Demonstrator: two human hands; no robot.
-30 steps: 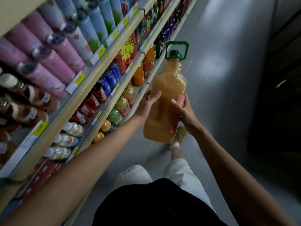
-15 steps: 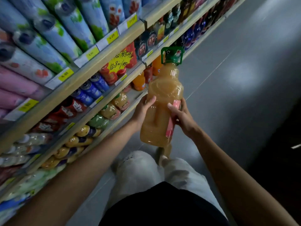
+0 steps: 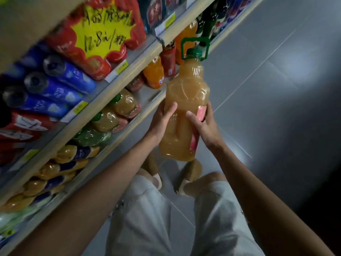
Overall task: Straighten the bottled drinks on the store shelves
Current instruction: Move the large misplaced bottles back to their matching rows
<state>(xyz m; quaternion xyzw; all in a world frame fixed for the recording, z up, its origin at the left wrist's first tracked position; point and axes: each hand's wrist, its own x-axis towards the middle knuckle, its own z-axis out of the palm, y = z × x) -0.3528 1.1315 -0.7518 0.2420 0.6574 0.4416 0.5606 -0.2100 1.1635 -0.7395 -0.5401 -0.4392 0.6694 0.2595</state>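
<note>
In the drinks aisle, beside the lower shelves (image 3: 99,101), you hold a large juice bottle (image 3: 186,93) nearly upright over the floor, left hand (image 3: 161,121) and right hand (image 3: 205,124) each wrapped around its waist. Full to the neck, it looks heavy, its smooth plastic likely slippery; the indented waist or green carry handle (image 3: 195,46) offers the surest hold.

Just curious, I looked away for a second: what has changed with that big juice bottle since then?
The juice bottle has come closer to the lower shelf. Nothing was let go: the left hand and right hand grip its sides as before, cap up.
</note>
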